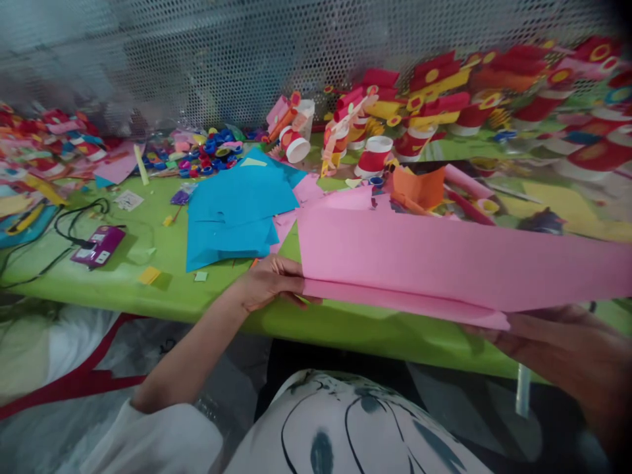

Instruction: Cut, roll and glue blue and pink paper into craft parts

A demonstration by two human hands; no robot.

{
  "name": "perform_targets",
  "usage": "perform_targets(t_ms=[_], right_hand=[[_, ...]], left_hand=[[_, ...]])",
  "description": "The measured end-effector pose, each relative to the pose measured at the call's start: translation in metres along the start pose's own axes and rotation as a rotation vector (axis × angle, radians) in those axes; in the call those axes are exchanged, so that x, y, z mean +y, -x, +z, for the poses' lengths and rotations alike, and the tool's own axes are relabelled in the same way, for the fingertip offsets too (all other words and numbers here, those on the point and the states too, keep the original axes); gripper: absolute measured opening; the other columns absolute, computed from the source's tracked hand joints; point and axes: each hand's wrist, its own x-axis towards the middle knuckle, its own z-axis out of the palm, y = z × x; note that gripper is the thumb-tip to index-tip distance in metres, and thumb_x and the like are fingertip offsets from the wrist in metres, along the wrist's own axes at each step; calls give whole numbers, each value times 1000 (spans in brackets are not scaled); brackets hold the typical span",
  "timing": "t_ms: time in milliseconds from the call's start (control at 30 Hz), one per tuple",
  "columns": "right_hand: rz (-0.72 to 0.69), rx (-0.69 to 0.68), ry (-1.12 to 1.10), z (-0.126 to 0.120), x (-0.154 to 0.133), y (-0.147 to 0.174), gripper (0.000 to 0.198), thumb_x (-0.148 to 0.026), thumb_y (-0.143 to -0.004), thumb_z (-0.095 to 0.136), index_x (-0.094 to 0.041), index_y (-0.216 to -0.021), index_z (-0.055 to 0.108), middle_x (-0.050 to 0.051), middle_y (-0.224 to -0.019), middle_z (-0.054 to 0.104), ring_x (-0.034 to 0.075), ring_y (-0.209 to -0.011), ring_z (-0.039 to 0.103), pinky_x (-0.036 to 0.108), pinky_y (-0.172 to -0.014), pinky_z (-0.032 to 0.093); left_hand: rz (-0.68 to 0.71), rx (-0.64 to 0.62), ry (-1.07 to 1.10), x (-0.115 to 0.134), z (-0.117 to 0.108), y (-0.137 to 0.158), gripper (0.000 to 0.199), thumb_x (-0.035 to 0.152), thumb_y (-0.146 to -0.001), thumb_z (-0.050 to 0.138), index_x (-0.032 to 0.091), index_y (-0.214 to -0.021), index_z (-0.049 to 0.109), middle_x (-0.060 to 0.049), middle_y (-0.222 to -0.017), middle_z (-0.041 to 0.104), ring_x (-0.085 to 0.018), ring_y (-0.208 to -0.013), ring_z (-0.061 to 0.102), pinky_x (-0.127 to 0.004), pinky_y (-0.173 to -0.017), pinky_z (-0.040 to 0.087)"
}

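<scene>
A long sheet of pink paper (405,257) is stretched between my two hands, over the front edge of the green table. Its lower edge is folded up into a narrow strip. My left hand (274,283) pinches the left end, thumb on top and fingers beneath. At the right end, my right hand (553,336) grips the corner of the folded strip; it is blurred and partly hidden by the paper. Blue paper sheets (237,210) lie on the table just beyond my left hand.
Paper-cup figures (375,158) in red and yellow stand along the back, before a perforated metal panel (197,72). Orange paper (419,187) lies behind the pink sheet. At the left are a purple corded box (99,247) and a heap of small colourful pieces (207,151).
</scene>
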Motion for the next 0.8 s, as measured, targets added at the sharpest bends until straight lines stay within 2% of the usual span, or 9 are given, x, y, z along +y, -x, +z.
perform_targets(t_ms=[133, 300, 467, 667, 700, 733, 800], right_hand=[[-7, 10, -53, 2, -2, -2, 34, -26, -37, 101, -32, -63, 81, 2, -74, 81, 29, -68, 78, 40, -66, 70], [-9, -8, -67, 8, -6, -4, 33, -27, -40, 102, -31, -67, 83, 4, -78, 83, 27, -68, 80, 33, -63, 69], [31, 16, -107, 14, -11, -4, 40, -27, -34, 102, -33, -70, 84, 3, -84, 85, 27, -67, 79, 32, -62, 69], [35, 21, -28, -15, 1, -25, 39, -28, -35, 100, -33, -70, 83, 2, -81, 84, 24, -62, 75, 30, -63, 68], [36, 25, -20, -21, 3, -30, 39, -30, -35, 99, -33, -71, 84, 2, -80, 83, 24, -61, 75, 34, -66, 69], [65, 29, -2, -27, 5, -35, 42, -30, -34, 99, -33, -73, 84, 3, -82, 84, 29, -68, 78, 37, -71, 70], [94, 81, 37, -34, 8, -41, 41, -30, -35, 97, -35, -73, 84, 3, -82, 84, 34, -73, 79, 41, -68, 70]], left_hand=[[33, 11, -20, 0, 1, 0, 46, 44, -60, 97, 11, -90, 86, -16, -85, 83, -24, -75, 81, -23, -63, 64], [49, 54, -39, -3, 0, -2, 46, 43, -64, 96, 14, -98, 85, -15, -91, 84, -26, -86, 82, -26, -69, 65], [67, 46, -40, -5, 1, -5, 50, 40, -62, 98, 14, -103, 85, -16, -98, 84, -26, -88, 82, -27, -72, 65], [103, 4, 21, -4, 6, -7, 52, 44, -57, 100, 12, -95, 85, -15, -96, 84, -24, -85, 81, -25, -70, 64], [113, 3, 26, -4, 6, -7, 52, 42, -55, 101, 12, -95, 85, -14, -96, 84, -23, -85, 81, -24, -70, 64], [123, 3, 28, -5, 6, -7, 51, 41, -54, 102, 13, -93, 85, -14, -95, 84, -23, -85, 81, -24, -70, 64], [135, -2, 31, -5, 6, -7, 50, 40, -52, 102, 13, -90, 85, -13, -91, 83, -23, -85, 80, -25, -70, 64]])
